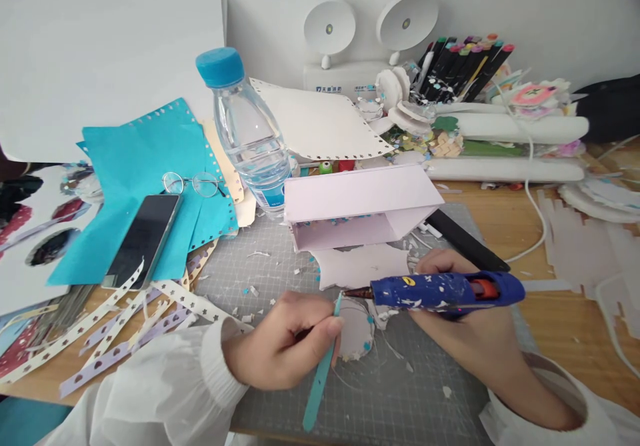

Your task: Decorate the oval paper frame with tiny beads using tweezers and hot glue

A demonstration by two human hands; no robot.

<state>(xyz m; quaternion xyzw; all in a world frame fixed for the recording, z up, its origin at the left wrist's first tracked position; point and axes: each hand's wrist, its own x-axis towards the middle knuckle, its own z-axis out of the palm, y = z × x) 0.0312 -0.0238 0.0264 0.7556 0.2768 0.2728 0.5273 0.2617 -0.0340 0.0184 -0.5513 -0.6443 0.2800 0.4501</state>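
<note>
My left hand (293,339) pinches a thin teal stick (320,386) between thumb and fingers, its upper end pointing up. My right hand (465,329) is wrapped round a blue glue gun (445,291) spotted with white glue. The gun's dark nozzle (359,293) points left, at the stick's upper tip; whether they touch is hard to tell. Just below the nozzle lies a round white paper piece (357,333) with blue bits on its rim, partly behind my left fingers. Beyond the hands stands an open pale lilac paper box (363,196), with a white paper piece (360,266) in front of it.
A grey cutting mat (270,253) with scraps lies under the hands. A water bottle (250,133) leans behind it. Left are a phone (145,236), glasses (193,184), blue paper (120,173) and punched strips (120,339). Markers (463,69) stand behind; a white cable (540,213) runs right.
</note>
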